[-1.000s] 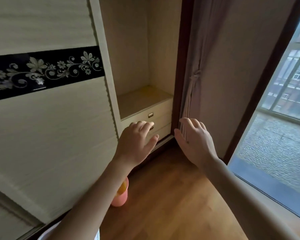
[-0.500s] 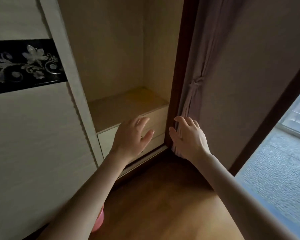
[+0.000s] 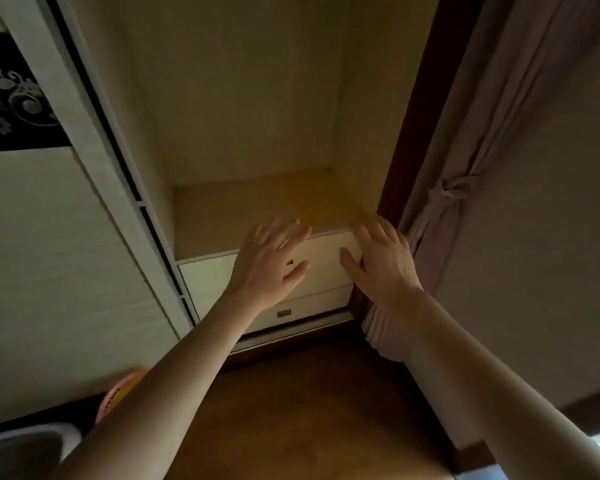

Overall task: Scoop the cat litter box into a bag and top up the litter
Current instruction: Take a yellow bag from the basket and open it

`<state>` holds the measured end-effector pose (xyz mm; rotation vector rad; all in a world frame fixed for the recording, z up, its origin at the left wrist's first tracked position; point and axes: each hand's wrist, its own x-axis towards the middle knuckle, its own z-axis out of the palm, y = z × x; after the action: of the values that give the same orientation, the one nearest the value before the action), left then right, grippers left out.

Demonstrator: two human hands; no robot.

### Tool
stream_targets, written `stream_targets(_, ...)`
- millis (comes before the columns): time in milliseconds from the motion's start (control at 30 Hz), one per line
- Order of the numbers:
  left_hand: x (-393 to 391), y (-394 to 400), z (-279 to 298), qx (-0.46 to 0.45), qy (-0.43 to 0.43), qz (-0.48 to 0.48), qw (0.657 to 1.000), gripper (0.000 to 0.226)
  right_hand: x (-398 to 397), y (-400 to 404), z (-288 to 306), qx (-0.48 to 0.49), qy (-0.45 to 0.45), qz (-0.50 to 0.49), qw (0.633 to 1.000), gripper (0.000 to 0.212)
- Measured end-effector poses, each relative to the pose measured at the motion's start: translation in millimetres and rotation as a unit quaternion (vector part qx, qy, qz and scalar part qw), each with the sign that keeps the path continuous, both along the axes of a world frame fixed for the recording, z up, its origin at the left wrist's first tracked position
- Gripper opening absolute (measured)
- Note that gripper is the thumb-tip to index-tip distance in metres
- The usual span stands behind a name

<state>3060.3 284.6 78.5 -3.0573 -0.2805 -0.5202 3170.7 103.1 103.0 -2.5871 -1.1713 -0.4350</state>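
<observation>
Empty hands (image 3: pixel 326 261) before wardrobe drawers (image 3: pixel 326 271) (dim).

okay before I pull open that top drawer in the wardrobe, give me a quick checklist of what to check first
1. Sliding door clear of the drawers: ok.
2. Top drawer shut, front reachable: ok.
3. Left hand empty, fingers spread, in front of the handle: ok.
4. Right hand empty, open at the drawer's right end: ok.
5. Curtain hanging beside the right hand, may snag: cannot tell.
6. Litter or bags inside: cannot tell.
</observation>
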Motion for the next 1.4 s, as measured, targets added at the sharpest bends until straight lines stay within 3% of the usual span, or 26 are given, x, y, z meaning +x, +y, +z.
stream_targets(333, 132.7, 29.1, -46.8, -0.026, 0.052, 0.074, 0.996, 0.062, 169.6, 53.4, -56.7, -0.017, 0.059, 0.075, 0.995, 0.054)
stream_targets(667, 311.8, 140.8, -126.1, -0.058, 0.111, 0.05, 0.991, 0.058, 322.4, 157.8, -145.7, -0.02, 0.103, 0.063, 0.992, 0.057)
stream_targets(1000, 456.8, 219.6, -219.8, -0.096, 0.181, 0.055, 0.977, 0.059, 460.9, 238.7, -234.6, -0.108, 0.156, 0.043, 0.981, 0.055)
stream_targets(1233, 518.4, 226.9, -293.1, -0.128, 0.247, 0.105, 0.955, 0.064, 514.1, 276.8, -302.1, -0.179, 0.177, 0.072, 0.965, 0.058)
stream_targets(1400, 527.1, 227.7, -313.1, -0.117, 0.235, 0.101, 0.96, 0.052, 532.8, 288.8, -315.7, -0.193, 0.193, 0.097, 0.957, 0.057)
